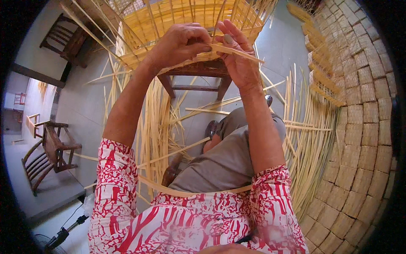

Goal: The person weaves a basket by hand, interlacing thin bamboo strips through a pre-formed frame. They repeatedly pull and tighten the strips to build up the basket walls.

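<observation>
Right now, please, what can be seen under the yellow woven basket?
Under the basket stands a dark wooden seat: its near edge, two legs and a crossbar show. The basket hides the seat's top, so I cannot tell how that looks.

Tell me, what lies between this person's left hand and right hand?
In the head view, a flat, pale strip bridges the narrow gap: the left hand pinches it, and it runs across the right hand.
</observation>
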Tool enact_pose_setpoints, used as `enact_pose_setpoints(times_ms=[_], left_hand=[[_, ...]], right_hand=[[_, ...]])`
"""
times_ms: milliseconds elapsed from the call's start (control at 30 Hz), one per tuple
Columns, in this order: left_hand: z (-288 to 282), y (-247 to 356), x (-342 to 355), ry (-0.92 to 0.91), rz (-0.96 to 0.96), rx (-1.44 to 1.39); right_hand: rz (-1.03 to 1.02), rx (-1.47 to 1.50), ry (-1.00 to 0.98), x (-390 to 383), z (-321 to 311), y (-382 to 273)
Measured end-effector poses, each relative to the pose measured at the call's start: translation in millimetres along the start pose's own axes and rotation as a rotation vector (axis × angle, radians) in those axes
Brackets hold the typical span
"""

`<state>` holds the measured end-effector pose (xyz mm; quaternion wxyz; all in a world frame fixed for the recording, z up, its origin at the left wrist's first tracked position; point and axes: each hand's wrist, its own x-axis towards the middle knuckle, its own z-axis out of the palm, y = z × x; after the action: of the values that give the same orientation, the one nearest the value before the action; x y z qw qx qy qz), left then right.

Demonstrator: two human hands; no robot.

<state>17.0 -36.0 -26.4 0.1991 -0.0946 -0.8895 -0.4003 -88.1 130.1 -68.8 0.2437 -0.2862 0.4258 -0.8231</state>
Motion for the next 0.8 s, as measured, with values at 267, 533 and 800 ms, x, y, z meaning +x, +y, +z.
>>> enact_pose_setpoints(times_ms=[267, 533, 800], left_hand=[[3, -11, 1, -0.030, -0.120, -0.225], [8, -13, 4, 0.051, -0.225, -0.230], [30, -10, 21, 0.333, -0.146, 0.371]], right_hand=[[-0.018, -0.229, -0.077, 6, -1, -8], [-0.174, -0.244, 0.286, -8, 8, 11], [0.157, 0.668, 0.387, -12, 16, 11]])
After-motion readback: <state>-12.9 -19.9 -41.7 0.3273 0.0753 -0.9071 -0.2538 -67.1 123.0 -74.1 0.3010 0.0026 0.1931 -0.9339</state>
